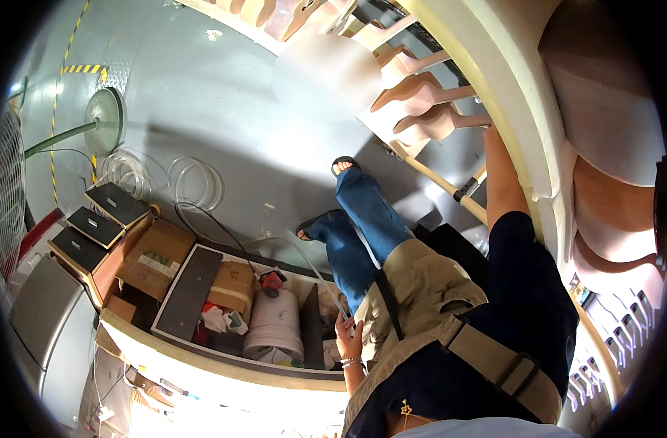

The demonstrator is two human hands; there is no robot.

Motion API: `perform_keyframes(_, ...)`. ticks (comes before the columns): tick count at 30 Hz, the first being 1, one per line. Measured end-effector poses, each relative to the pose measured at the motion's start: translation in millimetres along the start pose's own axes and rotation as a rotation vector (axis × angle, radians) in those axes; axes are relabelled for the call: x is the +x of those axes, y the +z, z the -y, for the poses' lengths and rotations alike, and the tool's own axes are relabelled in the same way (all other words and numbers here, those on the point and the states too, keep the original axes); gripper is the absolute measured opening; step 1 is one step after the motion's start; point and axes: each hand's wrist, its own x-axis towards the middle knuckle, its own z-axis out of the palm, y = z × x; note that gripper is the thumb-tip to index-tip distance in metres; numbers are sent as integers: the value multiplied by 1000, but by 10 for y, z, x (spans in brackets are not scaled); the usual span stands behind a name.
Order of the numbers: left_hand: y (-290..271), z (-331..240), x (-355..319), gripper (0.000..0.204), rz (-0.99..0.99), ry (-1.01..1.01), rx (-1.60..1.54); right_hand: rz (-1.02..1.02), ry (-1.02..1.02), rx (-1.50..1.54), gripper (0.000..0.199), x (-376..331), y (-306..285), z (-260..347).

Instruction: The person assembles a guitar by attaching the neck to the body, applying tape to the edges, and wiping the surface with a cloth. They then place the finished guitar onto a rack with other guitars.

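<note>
My left hand (347, 339), with bracelets at its wrist, is down beside my beige apron (421, 281). Its fingers are curled at the end of a thin clear hose (315, 266) that runs up from the floor side. My right arm (504, 179) reaches up to a rack of pinkish-beige high-heeled shoe forms. The hand end of that arm meets the heel tip of the nearest shoe form (437, 124); its fingers are hidden there. Another shoe form (414, 95) stands just beyond.
A pale curved rack edge (519, 80) sweeps along the right, with larger shoe forms (614, 197) beyond. At lower left are a white bucket (274, 321), a cardboard box (157, 257) and black-topped boxes (118, 203). Coiled clear hose (196, 182) and a fan (5, 182) stand farther left.
</note>
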Motion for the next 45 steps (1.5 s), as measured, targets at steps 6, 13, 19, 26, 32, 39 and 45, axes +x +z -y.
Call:
perform_keyframes(6, -42, 92, 176, 64, 23, 22, -71, 40, -105, 69, 31, -262, 39, 55)
perform_keyframes(13, -194, 85, 30, 64, 43, 99, 146, 207, -525, 337, 43, -1875, 514, -32)
perform_keyframes(19, -532, 490, 358, 60, -197, 311, -142, 136, -617, 227, 55, -3171, -1563, 1953)
perform_keyframes(26, -1951, -354, -146, 64, -472, 693, -760, 551, -1096, 1105, 11, -4339, -3705, 3113)
perform_keyframes(32, -2875, -162, -876, 89, -957, 679, -984, 1000, -1194, 1588, 43, -4617, -4330, 3720)
perform_keyframes(39, -2889, 1091, -1744, 65, -1033, 652, -1605, 1749, -658, 1160, 52, -5549, -3059, 5003)
perform_keyframes(45, -1997, 1893, -2000, 54, -1422, 345, -2015, 2108, -482, 323, 51, -7169, -1513, 5817)
